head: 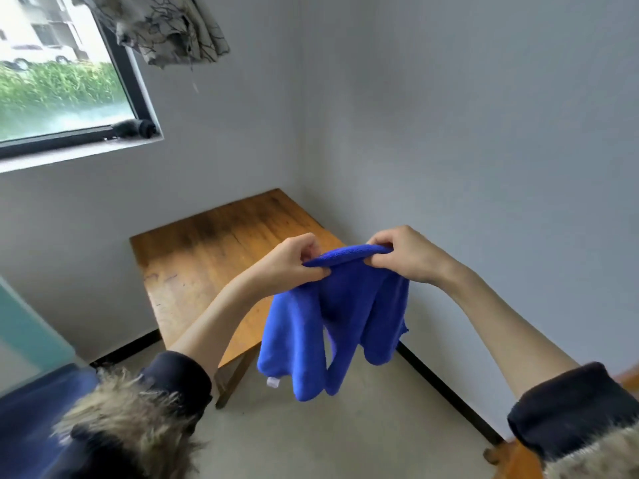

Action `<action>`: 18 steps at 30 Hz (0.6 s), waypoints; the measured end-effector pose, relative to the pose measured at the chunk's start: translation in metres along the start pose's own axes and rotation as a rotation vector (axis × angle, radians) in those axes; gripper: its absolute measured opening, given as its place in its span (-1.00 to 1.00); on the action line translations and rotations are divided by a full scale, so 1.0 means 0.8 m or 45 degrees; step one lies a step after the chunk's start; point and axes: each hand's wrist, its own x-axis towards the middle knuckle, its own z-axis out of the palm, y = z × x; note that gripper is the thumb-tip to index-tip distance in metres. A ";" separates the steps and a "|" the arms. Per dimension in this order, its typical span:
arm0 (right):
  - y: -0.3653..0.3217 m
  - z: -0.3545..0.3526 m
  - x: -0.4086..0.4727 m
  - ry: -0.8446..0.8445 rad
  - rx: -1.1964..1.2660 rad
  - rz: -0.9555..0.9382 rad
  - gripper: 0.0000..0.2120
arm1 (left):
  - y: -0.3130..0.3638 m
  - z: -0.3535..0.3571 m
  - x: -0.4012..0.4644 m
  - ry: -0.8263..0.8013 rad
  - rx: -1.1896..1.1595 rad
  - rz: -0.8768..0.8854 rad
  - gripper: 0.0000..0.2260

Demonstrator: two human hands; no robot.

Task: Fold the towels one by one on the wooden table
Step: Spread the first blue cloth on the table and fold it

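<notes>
Currently blue towel (pixel 340 316) in air above near edge of wooden table (pixel 207 257), bunched. Left hand (pixel 297 259) and right hand (pixel 403 255) pinch top hem, fingers curled round it. Risk: hanging folds stay tangled, towel lands crooked, fold uneven.

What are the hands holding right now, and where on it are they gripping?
Both hands pinch the blue towel along its top edge: left hand at one end, right hand at the other. The rest hangs loose in the air.
</notes>
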 end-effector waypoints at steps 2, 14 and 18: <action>-0.020 0.015 0.028 0.087 0.018 -0.087 -0.88 | -0.021 -0.031 -0.009 0.021 -0.129 -0.050 -0.77; -0.082 0.099 0.195 0.202 -0.005 -0.417 -0.75 | -0.092 -0.142 -0.008 -0.134 -0.266 -0.245 -0.77; -0.082 0.105 0.251 0.164 -0.009 -0.419 -0.66 | -0.123 -0.170 0.012 -0.018 -0.245 -0.282 -0.83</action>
